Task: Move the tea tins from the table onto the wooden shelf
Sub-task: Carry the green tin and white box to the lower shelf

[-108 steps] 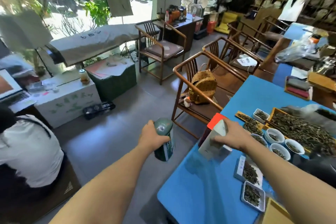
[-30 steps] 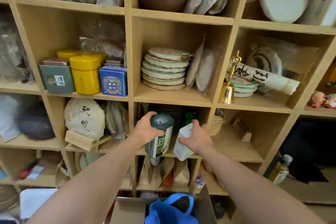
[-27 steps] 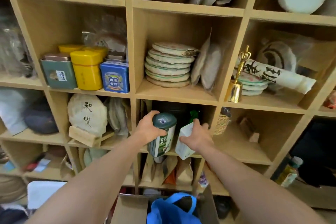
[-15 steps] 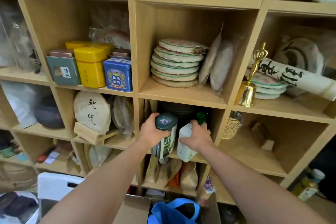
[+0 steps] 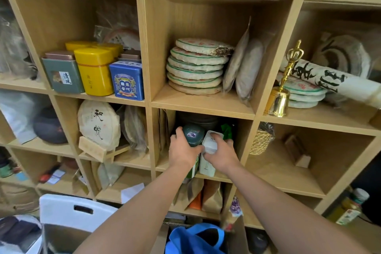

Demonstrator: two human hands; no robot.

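Both tins have advanced into the wooden shelf point(image 5: 203, 107) cubby: left hand point(image 5: 184, 151) grips the dark-green round tin point(image 5: 192, 134), right hand point(image 5: 221, 153) the white rectangular tin point(image 5: 209, 150), side by side to fit.

The wooden shelf point(image 5: 202, 107) was a grid of open compartments in pale wood. In the upper left compartment a grey-green tin point(image 5: 62, 74), a yellow tin point(image 5: 93, 74) and a blue tin point(image 5: 126, 81) stood in a row along the front edge, with more tins behind them. The middle compartment held a stack of round tea cakes point(image 5: 195, 66), with bagged cakes point(image 5: 245, 68) leaning against its right wall. To the right, a brass bell point(image 5: 281, 93) stood at the front edge beside a lower stack of cakes point(image 5: 303, 95). One row down, a wrapped cake point(image 5: 99, 125) stood on a wooden stand. In the middle compartment there, a dark green tin point(image 5: 192, 136) and a white tin point(image 5: 210, 150) stood upright, touching, at the front edge.
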